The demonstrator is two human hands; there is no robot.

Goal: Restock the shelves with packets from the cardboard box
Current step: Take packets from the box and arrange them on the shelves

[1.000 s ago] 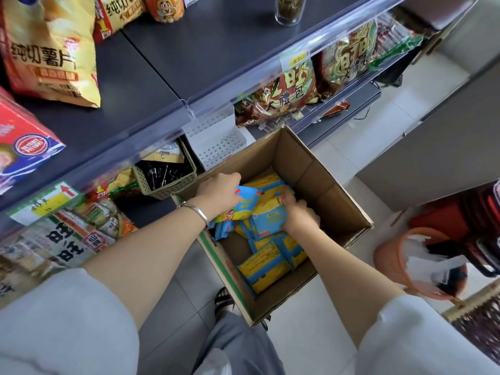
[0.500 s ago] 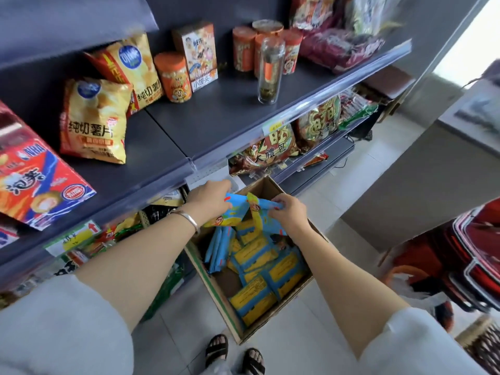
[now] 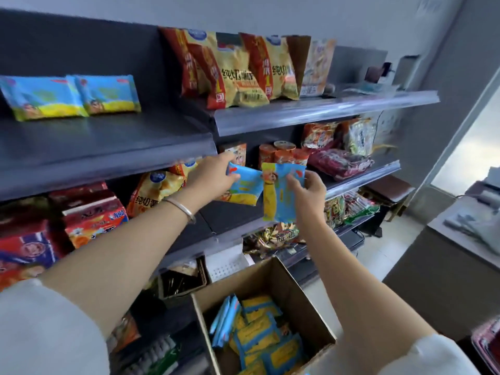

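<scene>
My left hand grips a blue and yellow packet at shelf height, in front of the middle shelf. Beside it my right hand holds a second blue and yellow packet upright. Below them the open cardboard box stands on the floor with several more of the same packets inside. Two matching packets lie on the upper left shelf.
Yellow chip bags stand on the top right shelf. Orange tubs and red bags sit on the middle shelf behind my hands. Red packs fill the left middle shelf. A grey counter stands at the right.
Both hands have lifted out of the box, each with a packet, up to the middle shelf. My view has tilted upward and now takes in the upper shelves.
</scene>
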